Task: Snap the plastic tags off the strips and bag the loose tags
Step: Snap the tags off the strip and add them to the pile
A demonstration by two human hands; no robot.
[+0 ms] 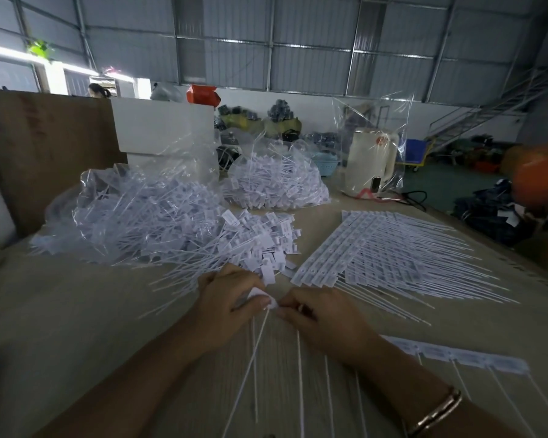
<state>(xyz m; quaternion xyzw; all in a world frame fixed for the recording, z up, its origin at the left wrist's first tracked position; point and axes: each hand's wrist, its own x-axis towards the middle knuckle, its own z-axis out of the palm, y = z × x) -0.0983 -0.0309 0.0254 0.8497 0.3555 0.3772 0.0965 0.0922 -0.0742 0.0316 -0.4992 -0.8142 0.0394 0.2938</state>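
Both hands are meeting over the middle of the table, and a small white tag is sitting between them. The left hand is curling its fingers round the tag from the left, pinching it. The right hand is pinching the strip end just right of that tag, its fingers bent and nearly touching those of the left hand. Thin white tails are hanging from under the fingers toward the person, and the rest of the strip in work is lying flat behind the right wrist, its tags still joined in a row. A bracelet is circling the right forearm.

Just beyond the left fingers a heap of loose tags is lying on the table, touching a clear bag of tags farther left. Beyond and right of the right fingers a stack of uncut strips is fanning out, tails pointing right. Well beyond the fingers, a second filled bag is resting near the far edge, with a cream kettle under clear wrap to its right and a white box to its left.
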